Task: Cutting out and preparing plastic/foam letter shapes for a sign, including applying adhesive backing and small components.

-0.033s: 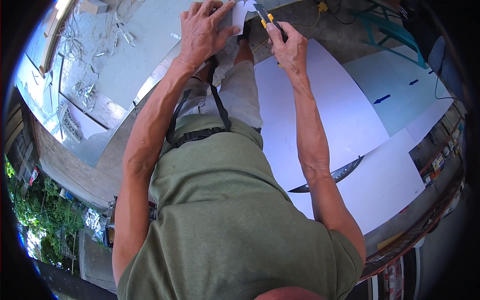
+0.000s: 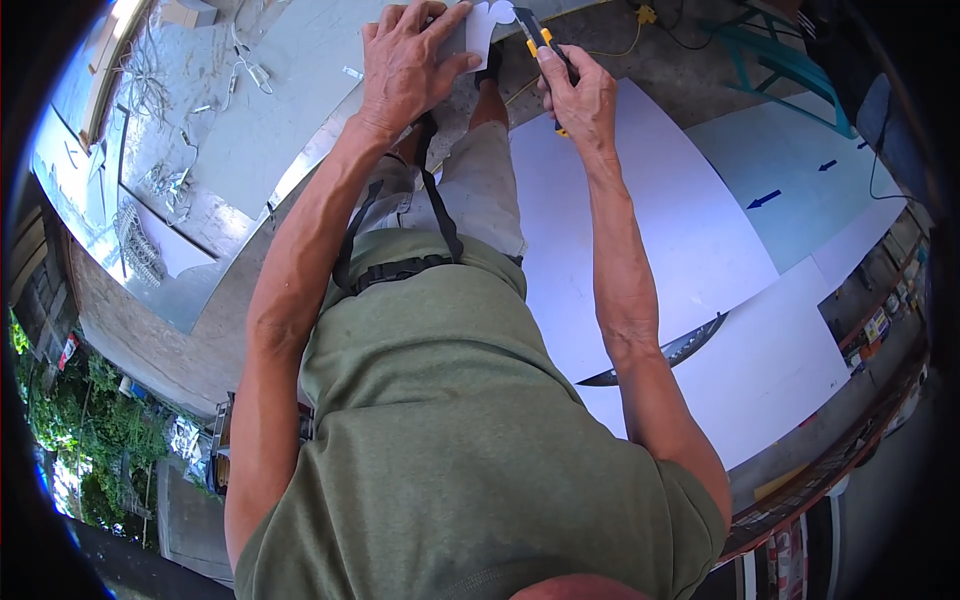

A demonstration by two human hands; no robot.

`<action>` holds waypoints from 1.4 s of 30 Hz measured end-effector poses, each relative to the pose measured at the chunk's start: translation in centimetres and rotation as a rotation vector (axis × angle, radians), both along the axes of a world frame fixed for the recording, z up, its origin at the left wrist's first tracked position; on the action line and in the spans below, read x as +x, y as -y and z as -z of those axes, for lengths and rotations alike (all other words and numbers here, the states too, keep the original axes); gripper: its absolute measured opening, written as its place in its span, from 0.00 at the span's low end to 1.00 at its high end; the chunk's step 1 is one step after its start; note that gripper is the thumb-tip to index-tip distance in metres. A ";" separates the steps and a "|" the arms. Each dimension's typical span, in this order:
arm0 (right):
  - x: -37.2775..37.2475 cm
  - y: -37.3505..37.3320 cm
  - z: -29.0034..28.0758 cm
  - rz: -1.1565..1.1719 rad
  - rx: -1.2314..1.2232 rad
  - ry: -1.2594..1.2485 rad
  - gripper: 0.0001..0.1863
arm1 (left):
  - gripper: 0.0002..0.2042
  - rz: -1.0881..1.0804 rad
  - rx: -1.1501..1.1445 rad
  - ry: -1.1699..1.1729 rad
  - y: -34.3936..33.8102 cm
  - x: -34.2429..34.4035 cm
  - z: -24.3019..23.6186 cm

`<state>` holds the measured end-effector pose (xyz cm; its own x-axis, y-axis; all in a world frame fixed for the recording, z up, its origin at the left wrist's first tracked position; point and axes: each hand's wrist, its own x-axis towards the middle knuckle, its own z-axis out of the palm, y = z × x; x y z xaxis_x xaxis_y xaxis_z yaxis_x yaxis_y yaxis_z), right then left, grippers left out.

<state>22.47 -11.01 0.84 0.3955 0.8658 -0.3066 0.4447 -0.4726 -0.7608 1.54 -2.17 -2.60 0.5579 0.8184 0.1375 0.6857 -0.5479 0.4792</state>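
Note:
At the top of the head view my left hand point(image 2: 412, 62) lies with fingers spread over a grey work surface point(image 2: 290, 95). Its index finger and thumb touch a small white flat piece point(image 2: 480, 42) that has a rounded, curvy end. What the piece is made of, I cannot tell. My right hand point(image 2: 583, 100) is wrapped round a black and yellow utility knife point(image 2: 538, 40). The knife's tip end points up and left, close beside the rounded end of the white piece. Whether the blade touches it is too small to tell.
Large white sheets point(image 2: 630, 190) lie to my right, with a pale green sheet point(image 2: 800, 190) marked with blue arrows beyond them. A teal metal stand point(image 2: 790, 75) is at the far right. Tangled wires point(image 2: 145, 95) and a wire coil point(image 2: 135, 240) lie at left.
The knife has shifted very slightly to the right and toward me, with my right hand round it. My left hand stays in place on the white piece.

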 end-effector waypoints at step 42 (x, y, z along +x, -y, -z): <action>3.4 4.9 2.9 0.455 -0.332 -0.178 0.18 | 0.30 -0.124 0.071 -0.044 1.3 2.8 -0.1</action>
<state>25.91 -15.93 -2.11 0.6227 0.4670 -0.6279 0.0204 -0.8118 -0.5836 4.37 -3.50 -2.46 0.4600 0.8705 0.1749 0.7695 -0.4891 0.4107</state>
